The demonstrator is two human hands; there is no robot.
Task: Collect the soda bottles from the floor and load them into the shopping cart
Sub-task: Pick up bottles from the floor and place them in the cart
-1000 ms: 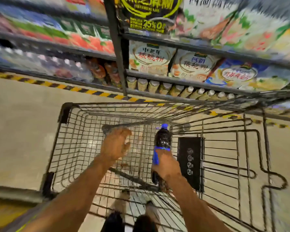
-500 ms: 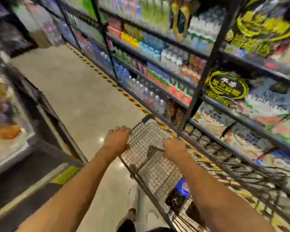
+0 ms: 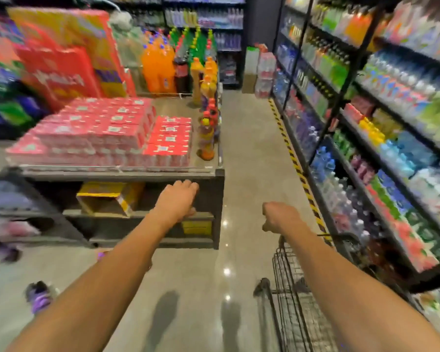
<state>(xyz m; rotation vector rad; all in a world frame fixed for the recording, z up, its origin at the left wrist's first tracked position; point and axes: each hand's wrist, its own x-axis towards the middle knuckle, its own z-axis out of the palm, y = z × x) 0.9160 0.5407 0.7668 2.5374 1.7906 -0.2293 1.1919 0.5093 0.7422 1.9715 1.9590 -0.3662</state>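
My left hand (image 3: 178,201) hangs in the air in front of a low display table, fingers loosely bent, holding nothing. My right hand (image 3: 280,216) is curled into a loose fist above the aisle floor, empty and clear of the cart. The wire shopping cart (image 3: 285,278) stands at the lower right under my right forearm; its contents are hidden. Blurred soda bottles with purple labels lie on the floor at the left: one (image 3: 40,295) near my left forearm, another (image 3: 0,248) further left. A purple cap (image 3: 101,255) peeks out beside my left forearm.
The dark display table (image 3: 214,171) carries red drink packs (image 3: 104,133) and a row of orange bottles (image 3: 206,138). Drink shelves (image 3: 366,153) line the right side behind a yellow-black floor stripe (image 3: 297,166). The aisle floor (image 3: 249,148) runs between them.
My right hand set a dark soda bottle into the cart and let go. Both hands left the cart's rim, and my view swung left from the shelf to the aisle.
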